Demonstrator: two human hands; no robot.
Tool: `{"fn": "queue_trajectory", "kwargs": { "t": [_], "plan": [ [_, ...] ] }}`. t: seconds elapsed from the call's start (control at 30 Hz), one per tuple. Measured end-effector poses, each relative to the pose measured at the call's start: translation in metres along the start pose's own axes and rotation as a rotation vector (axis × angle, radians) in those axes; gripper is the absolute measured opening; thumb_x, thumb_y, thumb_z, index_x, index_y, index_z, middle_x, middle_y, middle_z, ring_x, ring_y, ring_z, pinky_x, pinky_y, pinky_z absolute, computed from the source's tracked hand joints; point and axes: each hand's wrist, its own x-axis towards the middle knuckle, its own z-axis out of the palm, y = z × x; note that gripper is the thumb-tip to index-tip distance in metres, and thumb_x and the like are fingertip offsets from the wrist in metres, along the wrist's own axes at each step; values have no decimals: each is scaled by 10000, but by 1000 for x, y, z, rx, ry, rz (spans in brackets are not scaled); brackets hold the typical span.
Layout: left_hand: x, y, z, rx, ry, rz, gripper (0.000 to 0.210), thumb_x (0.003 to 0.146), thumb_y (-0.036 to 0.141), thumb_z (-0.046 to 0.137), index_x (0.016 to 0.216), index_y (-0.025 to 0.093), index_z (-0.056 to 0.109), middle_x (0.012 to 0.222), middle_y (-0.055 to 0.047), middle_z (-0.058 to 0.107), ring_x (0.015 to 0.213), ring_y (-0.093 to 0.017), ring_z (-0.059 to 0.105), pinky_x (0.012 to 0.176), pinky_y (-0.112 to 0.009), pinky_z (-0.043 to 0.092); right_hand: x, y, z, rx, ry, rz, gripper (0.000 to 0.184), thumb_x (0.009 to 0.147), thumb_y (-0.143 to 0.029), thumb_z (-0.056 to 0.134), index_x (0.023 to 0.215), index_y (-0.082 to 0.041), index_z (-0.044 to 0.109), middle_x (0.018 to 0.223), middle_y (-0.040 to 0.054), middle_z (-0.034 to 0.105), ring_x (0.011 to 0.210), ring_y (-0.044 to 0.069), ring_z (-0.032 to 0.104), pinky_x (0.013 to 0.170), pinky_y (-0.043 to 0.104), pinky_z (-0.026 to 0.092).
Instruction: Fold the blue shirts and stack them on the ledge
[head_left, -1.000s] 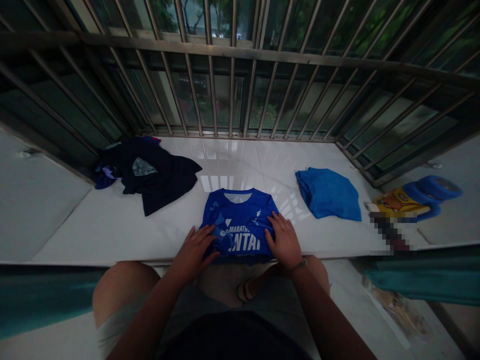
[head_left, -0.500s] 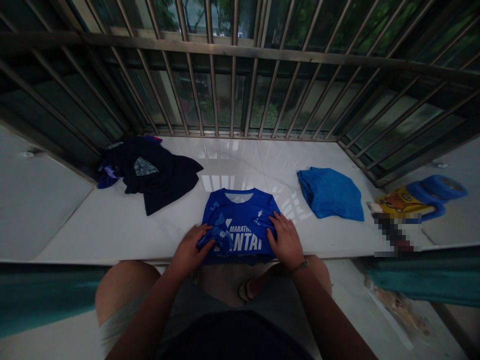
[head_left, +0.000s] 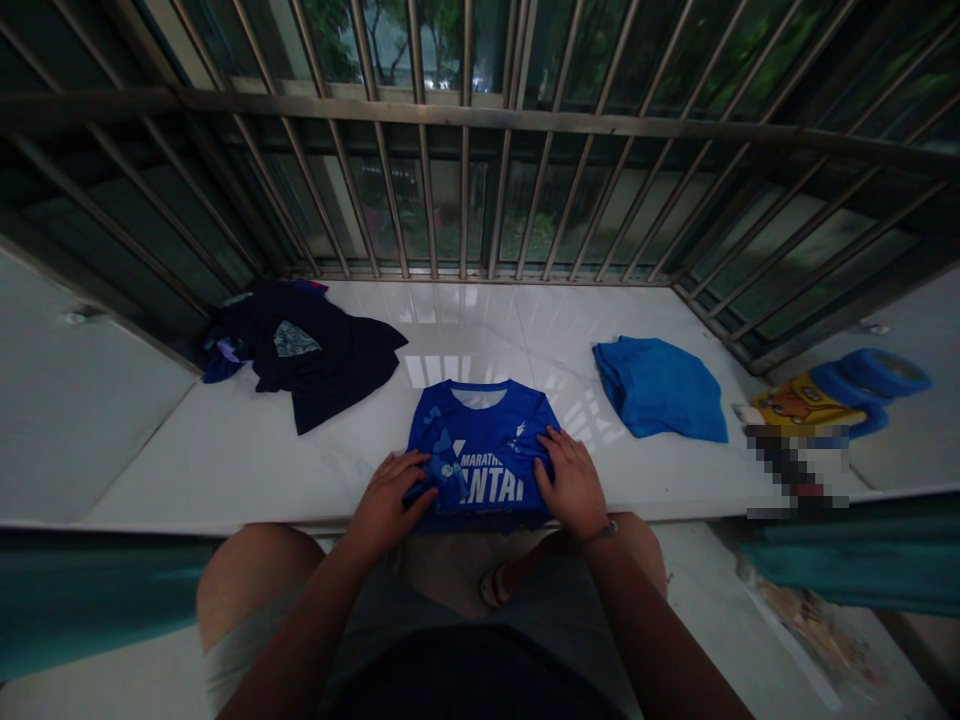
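Observation:
A blue T-shirt [head_left: 480, 450] with white lettering lies folded in front of me, its neckline facing away and its lower fold at the ledge's front edge. On its left side rests my left hand [head_left: 391, 498], open, fingers laid over the folded-in cloth and thumb apart. My right hand [head_left: 574, 482] is open too, spread flat along the shirt's right side. To the right lies a folded bright blue garment [head_left: 660, 388]. A heap of dark clothes [head_left: 330, 350] sits at the left, a navy piece with a grey triangular patch on top.
The white tiled ledge [head_left: 480, 315] ends at the back against metal window bars [head_left: 465, 200]. At the far right stand a yellow and blue jug-like container [head_left: 817, 400] and a pixelated dark item [head_left: 795, 475]. Teal curtains [head_left: 97, 590] hang below the ledge on both sides.
My left hand has moved slightly right and its fingers have flattened over the shirt's left edge, which is now folded further inward. The right hand stays in place.

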Motion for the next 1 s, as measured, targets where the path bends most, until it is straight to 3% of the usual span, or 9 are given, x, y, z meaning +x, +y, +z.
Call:
{"fn": "queue_trajectory", "kwargs": {
  "t": [1.0],
  "plan": [
    [2,4,2,3,33,-19,139,1066,397,682,1096,293,769,1458,-95,805,1398,-362,741,1312,-705,477,0,0,-1,7,1,1,466,1135,-378,540,1510,-179,734,1642,182,676,1546,389,607,1320,655,431]
  ]
}}
